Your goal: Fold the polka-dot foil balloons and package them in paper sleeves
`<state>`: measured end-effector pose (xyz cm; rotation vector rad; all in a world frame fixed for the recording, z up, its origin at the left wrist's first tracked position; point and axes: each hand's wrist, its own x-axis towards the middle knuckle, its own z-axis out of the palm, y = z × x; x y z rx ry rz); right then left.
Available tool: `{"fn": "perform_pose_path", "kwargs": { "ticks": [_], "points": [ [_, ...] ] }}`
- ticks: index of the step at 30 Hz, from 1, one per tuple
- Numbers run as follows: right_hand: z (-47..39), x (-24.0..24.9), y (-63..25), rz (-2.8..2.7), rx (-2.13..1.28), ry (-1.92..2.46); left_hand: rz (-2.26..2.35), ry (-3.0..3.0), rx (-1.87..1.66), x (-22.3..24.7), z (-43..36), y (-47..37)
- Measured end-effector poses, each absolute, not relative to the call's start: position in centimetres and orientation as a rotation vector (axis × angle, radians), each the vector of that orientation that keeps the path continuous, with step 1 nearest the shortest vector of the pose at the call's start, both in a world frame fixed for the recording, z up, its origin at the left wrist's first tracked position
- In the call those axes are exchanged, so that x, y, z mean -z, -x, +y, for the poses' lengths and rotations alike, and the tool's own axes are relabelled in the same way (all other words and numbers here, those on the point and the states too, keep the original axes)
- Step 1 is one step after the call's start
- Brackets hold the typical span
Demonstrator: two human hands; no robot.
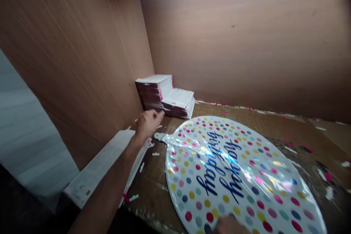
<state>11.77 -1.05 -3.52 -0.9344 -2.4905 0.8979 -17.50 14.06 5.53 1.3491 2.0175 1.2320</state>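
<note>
A flat foil balloon (192, 186) with coloured dots and "happy birthday" in blue script lies on the cardboard-covered surface. Its tabbed neck (160, 136) points left. Just beyond that neck is my left hand (148, 124), fingers curled together in front of the white card stacks (178, 98); whether anything small is pinched there is hidden. At the bottom edge, my right hand (230, 225) is over the balloon's near part, blurred and cut off by the frame, its fingers not readable. Under my left forearm lie white printed sleeves (102, 164).
A wooden panel (90, 44) rises on the left, and another wooden wall (241, 44) closes the back. White and pink paper scraps (320, 173) litter the cardboard (246, 115). Beyond the left panel shows a pale plank floor (30, 128).
</note>
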Motion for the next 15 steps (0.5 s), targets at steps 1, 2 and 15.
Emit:
{"fn": "perform_pose_path", "kwargs": {
  "ticks": [1,2,15],
  "points": [
    [-1.1,2.8,-11.5,-2.49,-0.932,0.955,2.201,-1.569,-0.948,-3.6,11.1,16.2],
    [-0.7,1.9,-10.9,-2.493,-0.937,0.99,2.321,-1.691,-0.676,-1.9,8.3,15.0],
    [9.5,-2.7,7.6,-2.706,-0.401,1.621,2.243,-1.582,-0.449,1.0,1.6,12.3]
  ]
}}
